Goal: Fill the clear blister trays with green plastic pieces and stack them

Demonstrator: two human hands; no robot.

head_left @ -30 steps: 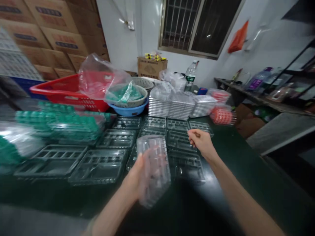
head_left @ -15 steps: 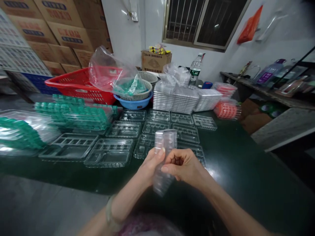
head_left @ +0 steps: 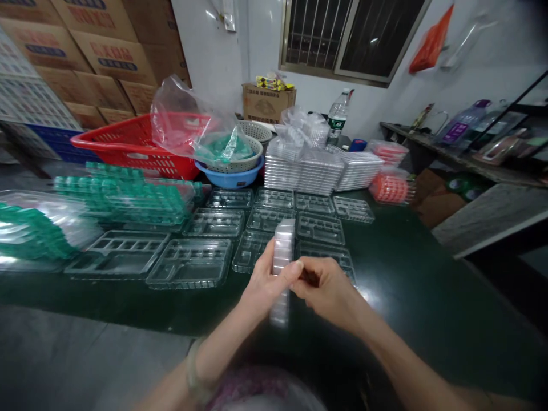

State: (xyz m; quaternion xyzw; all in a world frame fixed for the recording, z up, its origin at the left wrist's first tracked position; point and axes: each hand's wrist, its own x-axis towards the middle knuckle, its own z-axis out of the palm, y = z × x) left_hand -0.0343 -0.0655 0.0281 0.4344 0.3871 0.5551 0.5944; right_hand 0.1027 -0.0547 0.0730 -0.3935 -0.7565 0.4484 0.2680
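A clear plastic compartment tray [head_left: 283, 242] is held upright and nearly edge-on above the near side of the dark green table. Wrapped round it from the left is my left hand [head_left: 262, 285], its thumb lying across the near face. My right hand [head_left: 331, 288] is closed in a pinch at the tray's right edge, close to the left thumb; its fingertips are partly hidden. Whether one tray or a few nested ones are held, I cannot tell. Several similar trays [head_left: 190, 264] lie in rows on the table behind and left of my hands.
Stacked clear trays [head_left: 303, 168] stand at the back, beside a blue basin [head_left: 231, 178] and a red basket [head_left: 128, 145]. Green plastic trays [head_left: 124, 197] are piled at left. Red packs [head_left: 390, 185] sit at back right. The table's edge [head_left: 98, 314] runs in front.
The held tray has turned from showing its face to nearly edge-on. My left thumb has moved right, towards my right fingers. The view has shifted slightly.
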